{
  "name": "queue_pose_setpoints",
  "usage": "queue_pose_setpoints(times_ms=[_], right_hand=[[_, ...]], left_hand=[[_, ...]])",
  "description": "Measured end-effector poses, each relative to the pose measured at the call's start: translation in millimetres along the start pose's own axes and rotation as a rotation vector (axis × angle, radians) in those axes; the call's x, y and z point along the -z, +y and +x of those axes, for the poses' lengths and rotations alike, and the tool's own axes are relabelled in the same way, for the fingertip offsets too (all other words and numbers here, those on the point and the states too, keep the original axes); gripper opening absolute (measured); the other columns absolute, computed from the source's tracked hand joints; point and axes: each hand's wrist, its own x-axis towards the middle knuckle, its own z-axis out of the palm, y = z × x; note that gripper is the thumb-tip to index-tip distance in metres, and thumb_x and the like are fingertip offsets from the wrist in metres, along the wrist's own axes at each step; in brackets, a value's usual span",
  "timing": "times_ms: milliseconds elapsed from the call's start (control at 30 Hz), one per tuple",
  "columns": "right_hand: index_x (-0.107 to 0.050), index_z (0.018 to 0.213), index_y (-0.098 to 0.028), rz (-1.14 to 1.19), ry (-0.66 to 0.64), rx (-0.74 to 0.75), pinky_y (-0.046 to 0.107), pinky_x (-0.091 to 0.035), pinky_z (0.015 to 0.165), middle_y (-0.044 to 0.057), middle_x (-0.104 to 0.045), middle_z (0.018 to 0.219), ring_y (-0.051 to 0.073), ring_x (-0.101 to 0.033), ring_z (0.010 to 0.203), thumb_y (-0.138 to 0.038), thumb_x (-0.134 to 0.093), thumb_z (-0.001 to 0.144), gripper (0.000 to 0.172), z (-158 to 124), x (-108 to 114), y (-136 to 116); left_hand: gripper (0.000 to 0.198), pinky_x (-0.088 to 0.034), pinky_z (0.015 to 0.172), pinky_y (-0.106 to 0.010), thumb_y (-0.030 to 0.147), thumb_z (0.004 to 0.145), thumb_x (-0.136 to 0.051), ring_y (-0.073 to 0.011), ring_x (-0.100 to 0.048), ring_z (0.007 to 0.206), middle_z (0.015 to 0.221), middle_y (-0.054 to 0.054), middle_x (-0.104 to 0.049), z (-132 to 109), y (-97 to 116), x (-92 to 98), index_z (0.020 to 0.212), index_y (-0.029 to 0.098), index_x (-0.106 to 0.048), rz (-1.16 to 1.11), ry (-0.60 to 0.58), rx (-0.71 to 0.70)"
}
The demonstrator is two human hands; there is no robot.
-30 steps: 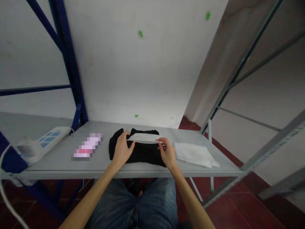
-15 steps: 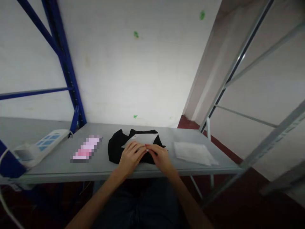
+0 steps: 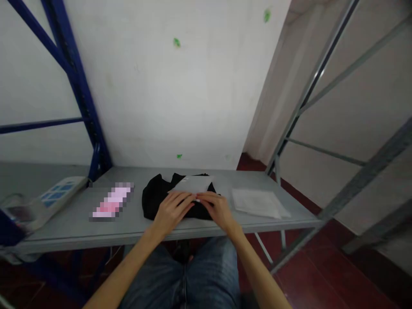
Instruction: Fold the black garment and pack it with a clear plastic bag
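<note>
A crumpled black cloth (image 3: 152, 199) lies on the grey shelf in front of me. On top of it is a thin, pale sheet (image 3: 193, 184), which looks like a plastic bag. My left hand (image 3: 170, 210) and my right hand (image 3: 217, 208) meet at the sheet's near edge, fingertips almost touching. Both hands pinch that edge between thumb and fingers, and a small white bit shows between them. The thumbs are partly hidden. Black cloth shows beneath the hands.
A stack of flat, whitish plastic bags (image 3: 259, 202) lies on the grey shelf (image 3: 135, 227) to the right. At left are a pixelated pink item (image 3: 112, 201) and a white power strip (image 3: 61, 193). Blue (image 3: 75, 81) and grey (image 3: 309, 86) metal posts flank the shelf.
The view has shifted slightly, so the shelf and its things sit a little further left. The fingers of both hands are somewhat straighter along the sheet's edge. The cloth stays in place.
</note>
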Motion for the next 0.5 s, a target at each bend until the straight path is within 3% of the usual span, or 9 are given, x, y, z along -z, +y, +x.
queue_pose_setpoints(times_ms=[167, 500], right_hand=[[-0.079, 0.111, -0.026, -0.039, -0.041, 0.045, 0.035, -0.058, 0.100, 0.006, -0.077, 0.117, 0.020, -0.072, 0.109, -0.018, -0.058, 0.101, 0.024, 1, -11, -13], [-0.079, 0.113, -0.029, -0.047, -0.047, 0.042, 0.034, -0.058, 0.099, 0.003, -0.078, 0.115, 0.019, -0.072, 0.108, -0.021, -0.053, 0.104, 0.028, 2, -8, -14]], left_hand=[[0.024, -0.060, 0.086, -0.035, 0.014, 0.098, -0.062, -0.0200, -0.072, 0.095, 0.106, -0.007, -0.077, -3, 5, -3.6, 0.122, 0.019, -0.066, -0.094, 0.071, -0.033], [0.021, -0.060, 0.086, -0.035, 0.013, 0.098, -0.062, -0.0191, -0.073, 0.093, 0.105, -0.006, -0.078, -8, -2, -3.9, 0.116, 0.022, -0.068, -0.076, 0.068, -0.031]])
